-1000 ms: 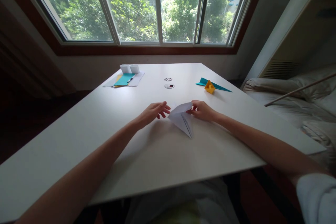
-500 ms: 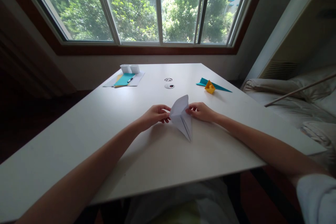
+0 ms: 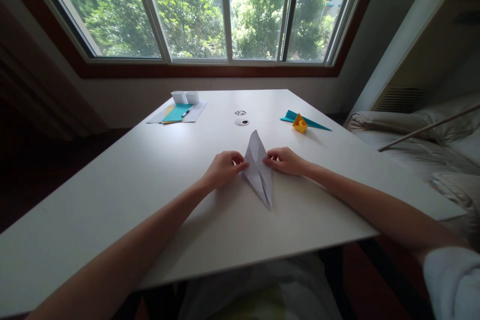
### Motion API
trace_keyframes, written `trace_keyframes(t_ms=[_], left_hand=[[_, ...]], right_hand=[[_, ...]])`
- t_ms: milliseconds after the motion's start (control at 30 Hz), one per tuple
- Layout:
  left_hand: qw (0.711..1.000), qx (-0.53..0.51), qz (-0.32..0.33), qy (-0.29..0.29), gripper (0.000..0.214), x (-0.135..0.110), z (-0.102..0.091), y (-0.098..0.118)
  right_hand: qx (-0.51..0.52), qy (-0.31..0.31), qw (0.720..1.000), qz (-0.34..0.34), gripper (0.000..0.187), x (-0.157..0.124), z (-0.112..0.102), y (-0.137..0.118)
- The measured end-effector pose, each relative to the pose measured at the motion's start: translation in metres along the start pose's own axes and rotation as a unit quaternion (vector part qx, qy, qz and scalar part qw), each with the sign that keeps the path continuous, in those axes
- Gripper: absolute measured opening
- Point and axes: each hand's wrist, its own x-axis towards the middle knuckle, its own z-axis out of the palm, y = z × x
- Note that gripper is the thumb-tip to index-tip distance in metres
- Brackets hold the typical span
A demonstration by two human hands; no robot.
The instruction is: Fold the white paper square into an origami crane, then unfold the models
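A folded white paper shape (image 3: 258, 169) with pointed ends lies in the middle of the white table (image 3: 150, 180), its long axis running away from me. My left hand (image 3: 224, 168) pinches its left edge with curled fingers. My right hand (image 3: 284, 161) pinches the right edge the same way. Both hands rest on the tabletop on either side of the paper.
Far right on the table lie a teal folded paper (image 3: 305, 120) and a small yellow folded piece (image 3: 299, 123). At the far left sit paper sheets with a teal sheet and a pen (image 3: 177, 113) and a white box (image 3: 185, 97). A bed (image 3: 420, 145) stands right of the table.
My left hand moved in and closed on the paper's left edge. The paper turned from lying flat and crosswise into a narrower shape pointing away from me, pressed between both hands.
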Motion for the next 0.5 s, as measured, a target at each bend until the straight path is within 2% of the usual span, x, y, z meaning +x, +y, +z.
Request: trace_keyframes(t_ms=[133, 267, 367, 433, 500], left_hand=[[0.994, 0.091, 0.046, 0.036, 0.018, -0.0023, 0.0025, 0.0015], [0.992, 0.109, 0.054, 0.045, 0.012, -0.0044, 0.0072, 0.0017], [0.988, 0.130, 0.055, 0.065, 0.020, -0.0065, 0.0093, 0.0029], [0.977, 0.176, 0.089, 0.081, 0.013, -0.0078, 0.0098, 0.0037], [0.963, 0.219, 0.127, 0.089, 0.008, -0.0085, 0.0100, 0.0040]], right_hand=[[-0.003, -0.008, 1.000, -0.005, 0.026, -0.0003, 0.0009, -0.0032], [0.008, 0.011, 1.000, 0.001, 0.016, -0.0020, 0.0016, -0.0044], [0.010, 0.032, 0.999, 0.018, 0.030, -0.0039, 0.0034, -0.0042], [-0.018, 0.048, 0.998, 0.024, 0.030, -0.0047, 0.0049, -0.0041], [-0.067, 0.068, 0.995, 0.007, 0.023, -0.0051, 0.0061, -0.0044]])
